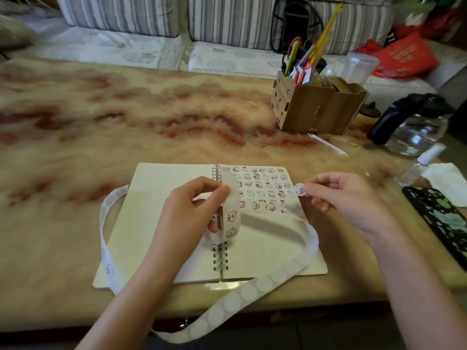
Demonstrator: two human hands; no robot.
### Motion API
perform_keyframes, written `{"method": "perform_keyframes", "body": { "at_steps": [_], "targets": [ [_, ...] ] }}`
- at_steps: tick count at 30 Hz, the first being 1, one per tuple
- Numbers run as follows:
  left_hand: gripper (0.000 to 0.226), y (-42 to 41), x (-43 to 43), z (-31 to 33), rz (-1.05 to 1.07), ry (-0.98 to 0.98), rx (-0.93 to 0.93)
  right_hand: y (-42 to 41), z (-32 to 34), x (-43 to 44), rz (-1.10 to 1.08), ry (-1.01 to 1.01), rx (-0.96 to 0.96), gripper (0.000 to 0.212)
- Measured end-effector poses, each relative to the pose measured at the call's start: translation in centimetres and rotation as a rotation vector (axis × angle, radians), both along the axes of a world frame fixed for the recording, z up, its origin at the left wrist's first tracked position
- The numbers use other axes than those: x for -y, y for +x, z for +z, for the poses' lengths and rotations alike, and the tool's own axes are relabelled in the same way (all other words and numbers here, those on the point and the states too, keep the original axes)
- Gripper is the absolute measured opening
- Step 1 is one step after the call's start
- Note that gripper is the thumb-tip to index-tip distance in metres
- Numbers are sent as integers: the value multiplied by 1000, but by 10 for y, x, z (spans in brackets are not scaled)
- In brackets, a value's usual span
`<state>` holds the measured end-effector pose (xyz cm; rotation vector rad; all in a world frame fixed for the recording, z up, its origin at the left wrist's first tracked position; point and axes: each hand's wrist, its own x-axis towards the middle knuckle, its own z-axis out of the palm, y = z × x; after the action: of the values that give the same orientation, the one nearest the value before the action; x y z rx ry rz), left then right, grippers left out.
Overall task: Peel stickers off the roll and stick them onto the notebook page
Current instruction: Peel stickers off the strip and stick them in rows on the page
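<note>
Seen from the head, the left hand (192,210) pinches the sticker strip (232,215) above the open notebook (265,248), while the right hand (346,195) pinches a peeled sticker (300,189) at the page's right edge, which should go down flat beside the last sticker in the lowest row, in line.

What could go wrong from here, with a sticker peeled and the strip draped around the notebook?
The round sticker is only pinched in the fingertips of the right hand; it could cling to skin or land crooked beside the rows on the right page. The spent backing crosses that page, so the sticker might land on it. It also trails over the front edge of the table and could tug the strip from the grip of the left hand.
</note>
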<state>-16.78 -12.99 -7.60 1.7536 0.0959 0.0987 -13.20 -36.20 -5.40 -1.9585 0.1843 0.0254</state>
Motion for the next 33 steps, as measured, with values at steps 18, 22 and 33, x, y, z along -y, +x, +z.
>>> {"method": "perform_keyframes", "body": {
  "at_steps": [18,22,33],
  "targets": [
    [14,-3,5,-7,-4,163,36,12,-25,8,-9,-85,-96,3],
    [12,-3,6,-8,2,173,32,13,-28,7,-14,-82,-85,3],
    [11,-1,6,-10,13,159,32,15,-33,5,-41,-119,-59,1]
  ]
}}
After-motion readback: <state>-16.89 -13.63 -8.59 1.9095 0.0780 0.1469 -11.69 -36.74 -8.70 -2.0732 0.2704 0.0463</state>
